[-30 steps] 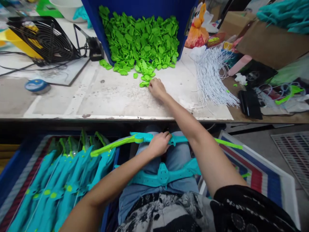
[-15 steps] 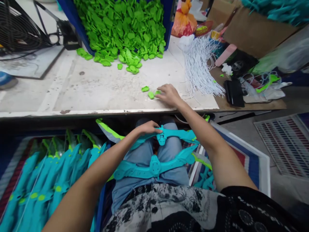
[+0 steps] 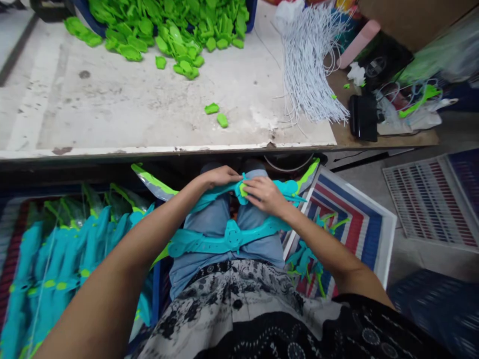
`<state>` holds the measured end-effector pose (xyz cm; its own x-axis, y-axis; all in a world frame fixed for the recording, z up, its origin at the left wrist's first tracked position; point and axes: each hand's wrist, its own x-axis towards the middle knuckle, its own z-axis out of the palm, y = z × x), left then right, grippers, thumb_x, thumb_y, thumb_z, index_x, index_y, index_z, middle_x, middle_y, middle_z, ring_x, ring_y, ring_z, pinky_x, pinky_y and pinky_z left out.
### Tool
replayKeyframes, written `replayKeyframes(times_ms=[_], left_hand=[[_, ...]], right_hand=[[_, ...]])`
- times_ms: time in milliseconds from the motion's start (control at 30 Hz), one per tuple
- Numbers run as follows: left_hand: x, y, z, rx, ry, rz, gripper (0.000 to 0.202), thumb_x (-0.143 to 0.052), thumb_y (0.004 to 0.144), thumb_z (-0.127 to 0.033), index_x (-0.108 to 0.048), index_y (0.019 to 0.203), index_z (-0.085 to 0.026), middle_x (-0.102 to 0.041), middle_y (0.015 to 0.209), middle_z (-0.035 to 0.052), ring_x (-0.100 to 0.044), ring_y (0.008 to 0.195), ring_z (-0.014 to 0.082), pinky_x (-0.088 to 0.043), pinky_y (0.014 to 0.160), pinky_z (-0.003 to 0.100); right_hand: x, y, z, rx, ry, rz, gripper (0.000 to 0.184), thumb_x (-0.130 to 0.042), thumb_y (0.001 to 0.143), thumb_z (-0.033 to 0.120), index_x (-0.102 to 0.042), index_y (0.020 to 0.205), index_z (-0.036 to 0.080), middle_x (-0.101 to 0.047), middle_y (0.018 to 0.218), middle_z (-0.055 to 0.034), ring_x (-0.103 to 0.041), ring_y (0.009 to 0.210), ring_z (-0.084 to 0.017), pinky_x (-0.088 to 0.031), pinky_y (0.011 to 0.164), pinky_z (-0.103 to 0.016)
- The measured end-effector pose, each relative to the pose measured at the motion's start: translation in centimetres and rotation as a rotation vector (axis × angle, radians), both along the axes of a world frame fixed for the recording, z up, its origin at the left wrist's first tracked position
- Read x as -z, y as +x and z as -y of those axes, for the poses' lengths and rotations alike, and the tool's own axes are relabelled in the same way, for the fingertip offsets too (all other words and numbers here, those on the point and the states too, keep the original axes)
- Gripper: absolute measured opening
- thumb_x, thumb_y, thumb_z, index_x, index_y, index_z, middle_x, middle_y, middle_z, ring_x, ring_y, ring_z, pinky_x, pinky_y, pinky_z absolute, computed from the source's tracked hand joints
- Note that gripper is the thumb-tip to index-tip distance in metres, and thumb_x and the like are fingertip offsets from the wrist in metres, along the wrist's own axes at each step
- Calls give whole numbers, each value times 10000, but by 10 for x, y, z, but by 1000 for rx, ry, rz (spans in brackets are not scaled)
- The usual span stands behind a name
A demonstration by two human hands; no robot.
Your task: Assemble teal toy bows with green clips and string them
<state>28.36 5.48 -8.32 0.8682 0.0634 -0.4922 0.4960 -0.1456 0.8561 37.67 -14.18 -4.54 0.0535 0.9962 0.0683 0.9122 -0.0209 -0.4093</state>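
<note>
Across my thighs lies a teal plastic toy bow [image 3: 205, 200] with green-edged tips. My left hand [image 3: 221, 176] is closed on it just left of its centre. At that centre, my right hand [image 3: 264, 193] has its fingers on a small green plastic cap [image 3: 243, 189], partly hidden under the fingertips; whether the cap is seated cannot be made out. Nearer my waist, a second teal toy bow [image 3: 207, 243] rests on my lap, touched by neither hand. Two loose green caps [image 3: 222, 120] lie on the worktable [image 3: 130, 109] ahead of me.
A blue bin [image 3: 253, 20] spills green caps onto the tabletop. White cords [image 3: 312, 70] lie in a bundle at right, beside a black wallet-like object [image 3: 362, 118]. Several teal bows [image 3: 71, 259] fill a crate on my left. A white-rimmed crate [image 3: 389, 249] with teal-green parts stands right.
My right hand has come back from the table to the bow's centre, bringing one green cap. My left hand stays on the bow. The view has tilted downward.
</note>
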Motion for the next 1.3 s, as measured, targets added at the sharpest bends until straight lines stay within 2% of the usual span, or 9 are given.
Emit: replayKeyframes(times_ms=[167,400,567,733,800,933,1067,1167,1300], left_hand=[[1,0,3,-10,45,51,341,-677,669,-481,-704,655,-141,-554,546,-3,-460,584,138,-326,545,237],[-1,-4,2,187,127,108,436,-695,629,-534,-683,799,-133,-590,661,-10,-486,630,132,-329,564,217],[-5,-2,7,136,203,73,373,-693,626,-486,-654,743,-135,-533,609,-24,-448,594,123,-300,535,229],[-11,-5,10,123,283,108,373,-672,661,-472,-682,801,-126,-584,657,-11,-517,649,151,-335,569,232],[-18,-13,14,146,367,140,409,-652,714,-479,-690,935,-137,-654,785,23,-578,746,186,-379,629,235],[-28,-36,32,160,801,263,439,-580,839,-372,-579,1251,-223,-646,1098,101,-594,961,253,-424,774,299],[-10,-56,53,153,1097,433,460,-367,923,-153,-510,1329,-312,-524,1299,149,-551,1073,264,-414,900,415],[6,-71,67,55,1106,471,477,-390,897,-109,-536,1303,-312,-425,1405,153,-468,1220,300,-394,968,471],[2,-106,82,-174,898,425,346,-440,918,-265,-588,1221,-185,-531,1300,169,-480,1218,289,-400,1003,443]], right_hand=[[21,-13,13,99,-19,33,323,-433,945,310,-652,1167,224,-634,1246,-72,-488,1184,-252,-407,967,-448],[26,-22,13,267,45,-48,296,-537,893,393,-667,1077,202,-539,1357,-108,-423,1292,-257,-344,1057,-445],[32,-19,1,453,-47,-151,530,-660,787,467,-551,1231,199,-584,1282,-117,-512,1183,-271,-308,1038,-453],[25,-5,-8,372,-156,-144,681,-729,714,467,-526,1304,193,-595,1265,-119,-497,1197,-298,-343,983,-452],[10,6,-15,263,-208,-200,580,-707,741,450,-588,1238,175,-634,1203,-117,-544,1142,-284,-397,941,-420],[-32,31,-59,303,0,-189,330,-442,934,366,-653,1117,190,-676,1073,-79,-607,992,-207,-452,887,-334],[-46,51,-141,281,197,105,334,-417,952,341,-609,1181,193,-602,1168,-87,-507,1116,-246,-383,995,-415],[-36,60,-185,105,99,182,312,-461,936,340,-618,1153,180,-576,1195,-97,-478,1123,-265,-374,1000,-444],[-22,66,-179,66,60,149,319,-476,928,359,-592,1153,164,-592,1138,-98,-480,1104,-269,-373,993,-464]])
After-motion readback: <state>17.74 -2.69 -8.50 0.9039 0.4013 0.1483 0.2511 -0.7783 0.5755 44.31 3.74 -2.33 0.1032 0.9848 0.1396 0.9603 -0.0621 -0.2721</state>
